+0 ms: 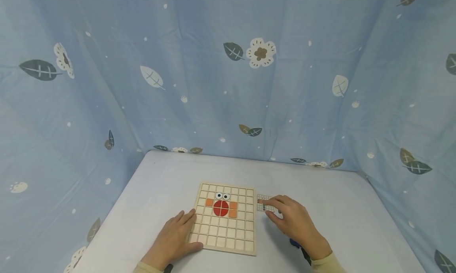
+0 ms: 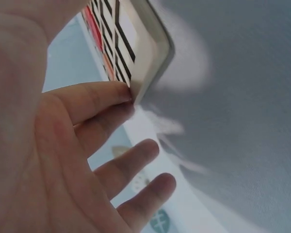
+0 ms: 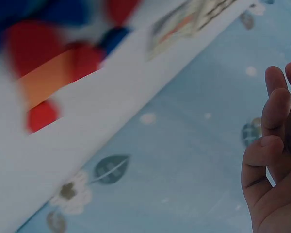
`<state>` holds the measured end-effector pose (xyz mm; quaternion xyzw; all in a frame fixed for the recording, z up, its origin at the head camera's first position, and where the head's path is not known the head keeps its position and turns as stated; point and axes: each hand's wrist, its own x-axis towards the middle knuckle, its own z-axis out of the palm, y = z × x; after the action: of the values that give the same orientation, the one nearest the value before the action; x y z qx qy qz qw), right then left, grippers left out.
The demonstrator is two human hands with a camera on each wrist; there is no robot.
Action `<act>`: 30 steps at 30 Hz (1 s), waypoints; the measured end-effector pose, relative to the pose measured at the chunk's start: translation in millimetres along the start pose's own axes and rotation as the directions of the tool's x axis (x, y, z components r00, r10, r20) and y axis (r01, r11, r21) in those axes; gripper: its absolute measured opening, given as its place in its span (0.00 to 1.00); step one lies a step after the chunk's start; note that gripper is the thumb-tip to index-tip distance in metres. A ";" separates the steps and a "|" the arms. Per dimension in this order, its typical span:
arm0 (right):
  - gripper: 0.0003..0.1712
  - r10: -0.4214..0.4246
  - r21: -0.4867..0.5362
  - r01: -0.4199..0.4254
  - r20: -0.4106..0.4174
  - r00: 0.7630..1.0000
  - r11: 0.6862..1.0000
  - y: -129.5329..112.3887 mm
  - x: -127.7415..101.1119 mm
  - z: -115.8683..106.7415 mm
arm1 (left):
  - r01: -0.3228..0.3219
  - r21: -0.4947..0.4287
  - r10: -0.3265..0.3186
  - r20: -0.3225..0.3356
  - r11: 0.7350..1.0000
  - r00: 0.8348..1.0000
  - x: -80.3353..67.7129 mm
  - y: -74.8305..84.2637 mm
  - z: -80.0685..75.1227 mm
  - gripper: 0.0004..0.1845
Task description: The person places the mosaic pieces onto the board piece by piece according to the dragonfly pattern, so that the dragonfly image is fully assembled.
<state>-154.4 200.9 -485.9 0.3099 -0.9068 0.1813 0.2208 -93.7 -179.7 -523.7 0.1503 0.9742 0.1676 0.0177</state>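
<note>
A pale wooden grid board (image 1: 217, 230) lies on the table. On it are two eye pieces (image 1: 222, 196), red quarter-round pieces forming a circle (image 1: 221, 208) and several orange squares (image 1: 233, 209). My left hand (image 1: 174, 237) rests at the board's left front corner, fingers fairly straight along the side and thumb by the front edge. In the left wrist view, the fingertips touch the board's rim (image 2: 148, 73). My right hand (image 1: 293, 217) is over a small gridded pattern card (image 1: 261, 207), index finger stretched across it. No piece shows between the right fingers (image 3: 276, 109).
Loose red (image 3: 34, 46), orange (image 3: 48, 77) and blue pieces (image 3: 68, 12) lie on the white table, blurred in the right wrist view. In the head view a blue piece (image 1: 295, 243) shows beside the right wrist. A blue leaf-patterned cloth (image 1: 213, 107) hangs around the table.
</note>
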 end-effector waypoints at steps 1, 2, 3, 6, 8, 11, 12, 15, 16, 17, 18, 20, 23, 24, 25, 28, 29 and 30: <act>0.25 0.020 -0.013 -0.020 0.006 1.000 1.000 3.9 -5.2 -1.7 | -0.005 0.006 0.005 -0.002 1.000 1.000 -0.1 -0.4 -0.1 0.51; 0.25 0.039 -0.027 -0.039 0.012 0.999 0.999 7.7 -10.3 -3.1 | -0.008 0.012 0.008 -0.003 1.000 1.000 -0.2 -0.9 0.1 0.51; 0.24 0.063 -0.041 -0.062 0.021 0.998 0.997 10.9 -15.1 -4.8 | -0.012 0.020 0.012 -0.004 1.000 1.000 -0.4 -1.4 0.4 0.51; 0.22 0.142 -0.060 -0.139 0.053 0.988 0.989 19.0 -27.9 -9.8 | -0.019 0.039 0.019 -0.011 0.999 1.000 -0.5 -3.5 1.4 0.51; 0.21 0.201 -0.074 -0.195 0.076 0.977 0.978 23.2 -35.1 -13.1 | -0.025 0.053 0.026 -0.016 0.998 1.000 -1.0 -5.1 2.6 0.51; 0.22 0.287 -0.096 -0.277 0.111 0.952 0.956 28.8 -43.6 -17.4 | -0.038 0.062 0.040 -0.026 0.997 0.999 -2.2 -7.3 4.4 0.51; 0.22 0.316 -0.105 -0.304 0.127 0.940 0.947 30.7 -46.0 -18.6 | -0.041 0.062 0.043 -0.029 0.997 0.999 -2.7 -7.8 4.9 0.51; 0.21 0.401 -0.122 -0.384 0.176 0.899 0.915 36.5 -53.1 -20.9 | -0.049 0.055 0.051 -0.033 0.997 0.998 -3.8 -8.7 5.6 0.51; 0.21 0.426 -0.123 -0.409 0.198 0.883 0.904 38.3 -55.0 -21.2 | -0.050 0.049 0.051 -0.033 0.998 0.998 -4.3 -9.1 5.6 0.50; 0.20 0.447 -0.127 -0.429 0.220 0.867 0.895 40.0 -56.7 -21.5 | -0.051 0.046 0.052 -0.033 0.998 0.998 -4.5 -9.4 5.7 0.50; 0.19 0.466 -0.136 -0.446 0.241 0.851 0.885 41.8 -58.4 -21.8 | -0.051 0.042 0.053 -0.031 0.998 0.998 -4.6 -9.4 5.5 0.50; 0.18 0.501 -0.151 -0.478 0.282 0.819 0.866 44.5 -61.7 -22.4 | -0.055 0.042 0.057 -0.028 0.998 0.998 -4.5 -9.5 5.4 0.50; 0.17 0.534 -0.167 -0.509 0.338 0.775 0.845 47.3 -65.0 -23.2 | -0.057 0.046 0.058 -0.027 0.997 0.998 -4.3 -9.5 5.1 0.50; 0.16 0.541 -0.170 -0.517 0.353 0.763 0.839 48.1 -66.0 -23.3 | -0.058 0.047 0.060 -0.028 0.997 0.998 -4.3 -9.4 4.9 0.50; 0.16 0.545 -0.169 -0.522 0.365 0.755 0.836 48.8 -66.7 -23.4 | -0.060 0.046 0.061 -0.031 0.997 0.998 -4.3 -9.2 4.8 0.50; 0.13 0.553 -0.173 -0.531 0.392 0.736 0.830 50.2 -68.6 -22.4 | -0.063 0.043 0.065 -0.037 0.997 0.997 -4.3 -8.7 4.3 0.49; 0.13 0.556 -0.176 -0.534 0.397 0.730 0.827 50.5 -69.3 -21.7 | -0.064 0.042 0.065 -0.038 0.997 0.997 -4.2 -8.5 4.2 0.49; 0.12 0.557 -0.178 -0.535 0.401 0.727 0.826 50.8 -69.8 -20.9 | -0.063 0.041 0.065 -0.039 0.997 0.997 -4.2 -8.3 4.2 0.49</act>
<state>-131.4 282.0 -513.9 0.0565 -0.9874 0.1413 -0.0436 -91.8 -187.1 -530.5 0.1784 0.9721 0.1519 -0.0103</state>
